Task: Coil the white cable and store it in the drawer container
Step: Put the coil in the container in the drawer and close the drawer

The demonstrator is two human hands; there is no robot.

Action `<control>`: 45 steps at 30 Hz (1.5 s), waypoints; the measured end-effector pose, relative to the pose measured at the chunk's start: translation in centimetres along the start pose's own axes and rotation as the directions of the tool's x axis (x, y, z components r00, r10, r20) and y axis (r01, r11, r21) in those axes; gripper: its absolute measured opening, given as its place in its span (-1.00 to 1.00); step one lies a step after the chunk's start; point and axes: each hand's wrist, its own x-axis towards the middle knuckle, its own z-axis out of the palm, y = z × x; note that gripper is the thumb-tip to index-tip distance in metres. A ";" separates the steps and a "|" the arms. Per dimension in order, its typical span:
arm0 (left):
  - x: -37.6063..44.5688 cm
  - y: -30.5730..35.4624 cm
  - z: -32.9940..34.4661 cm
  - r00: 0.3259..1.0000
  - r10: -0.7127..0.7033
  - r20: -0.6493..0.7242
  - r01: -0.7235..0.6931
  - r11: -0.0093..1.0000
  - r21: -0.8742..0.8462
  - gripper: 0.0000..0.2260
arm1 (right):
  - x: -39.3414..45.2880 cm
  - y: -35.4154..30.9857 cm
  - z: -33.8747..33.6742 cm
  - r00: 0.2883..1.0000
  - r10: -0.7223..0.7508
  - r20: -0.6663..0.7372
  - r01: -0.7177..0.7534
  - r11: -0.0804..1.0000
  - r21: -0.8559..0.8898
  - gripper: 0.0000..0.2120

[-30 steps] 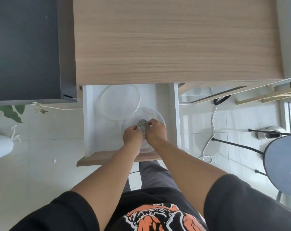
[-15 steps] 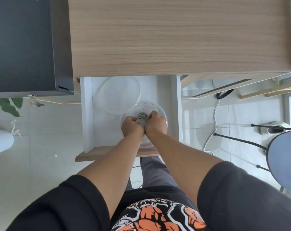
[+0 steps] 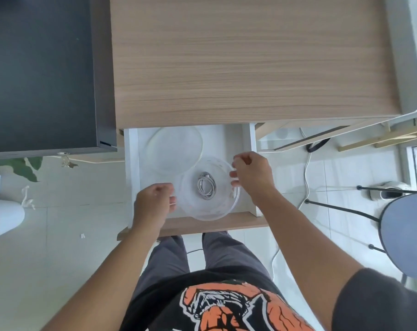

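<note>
Both hands have left the coiled white cable, now lying loose inside the clear container. The left hand and right hand flank its rim, fingers loosely curled; whether they pinch it is unclear, probably steadying it.

- No text, label, brand, number or sign can be read anywhere.
- The shirt carries an orange, white and black graphic, but no letters can be made out on it.
- The container in the drawer shows no readable marking.
</note>
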 end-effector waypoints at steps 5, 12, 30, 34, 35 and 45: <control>3.9 -1.0 -2.0 0.976 -0.157 -0.153 0.138 0.982 -0.127 -0.85 | 2.4 -3.0 2.3 0.997 -0.073 0.029 0.076 0.989 -0.130 -0.84; 7.2 0.7 -0.1 0.957 -0.287 -0.045 0.262 0.920 -0.291 -0.77 | 5.8 -4.6 8.4 0.985 -0.109 0.131 0.150 0.918 -0.367 -0.66; -1.6 -0.5 0.6 0.993 0.099 0.058 -0.097 0.995 -0.035 -0.59 | -2.9 4.3 -0.7 0.995 -0.093 0.030 0.098 0.932 -0.350 -0.71; -2.5 -1.7 2.0 0.984 0.162 0.079 -0.171 0.977 0.128 -0.57 | -4.0 6.7 -1.1 0.996 -0.067 -0.059 0.044 0.942 -0.332 -0.67; -2.4 -1.8 2.1 0.985 0.157 0.071 -0.166 0.978 0.130 -0.58 | -3.8 6.9 -1.0 0.996 -0.061 -0.059 0.038 0.944 -0.328 -0.67; 0.4 -2.0 2.7 0.988 0.146 -0.047 -0.140 0.985 0.102 -0.63 | -1.8 6.2 0.6 0.997 -0.049 -0.058 0.033 0.969 -0.243 -0.69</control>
